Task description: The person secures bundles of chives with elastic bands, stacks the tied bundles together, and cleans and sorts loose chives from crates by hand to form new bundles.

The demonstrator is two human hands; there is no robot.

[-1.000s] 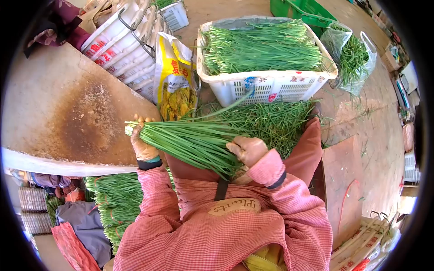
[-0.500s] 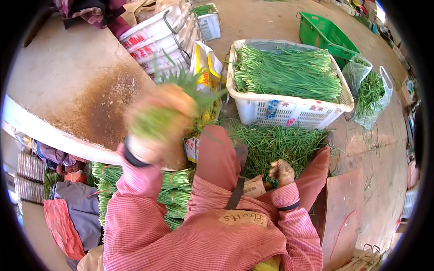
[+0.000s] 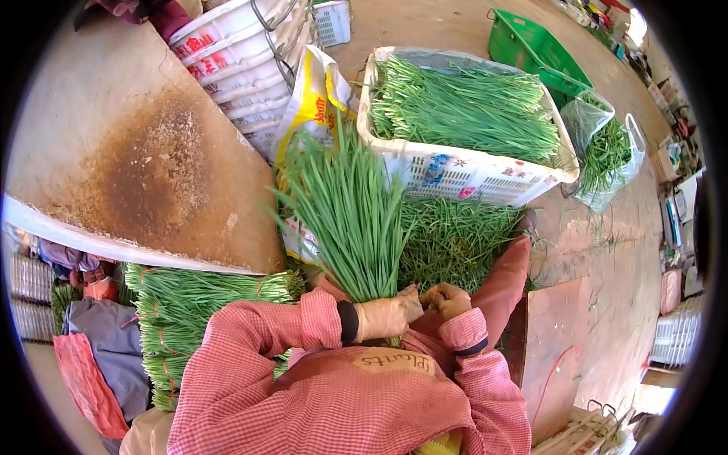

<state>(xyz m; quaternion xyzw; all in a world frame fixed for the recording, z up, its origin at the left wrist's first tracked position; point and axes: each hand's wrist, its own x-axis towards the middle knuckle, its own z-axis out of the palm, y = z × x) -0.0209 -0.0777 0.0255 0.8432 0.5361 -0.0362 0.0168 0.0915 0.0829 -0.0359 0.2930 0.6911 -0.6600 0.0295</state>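
Observation:
My left hand [image 3: 385, 315] is wrapped round the lower stems of a bunch of long green leaves [image 3: 353, 216], which fan out upward and away from my body. Right beside it, my right hand [image 3: 447, 300] is closed with fingers bent; what it pinches, if anything, is too small to make out. Beyond my hands, loose green trimmings [image 3: 455, 246] lie between my legs. Banded bundles of the same greens [image 3: 189, 303] are stacked at my left.
A white crate [image 3: 470, 176] full of greens stands ahead, with a green crate [image 3: 531, 53] and a plastic bag of greens [image 3: 613, 155] to its right. A stained slab [image 3: 83, 129], stacked white crates [image 3: 235, 68] and a yellow-white sack [image 3: 311, 98] are at left.
My left hand has come down from over the slab to the front of my body with the bunch. My right hand has moved slightly left, next to it. The view has shifted.

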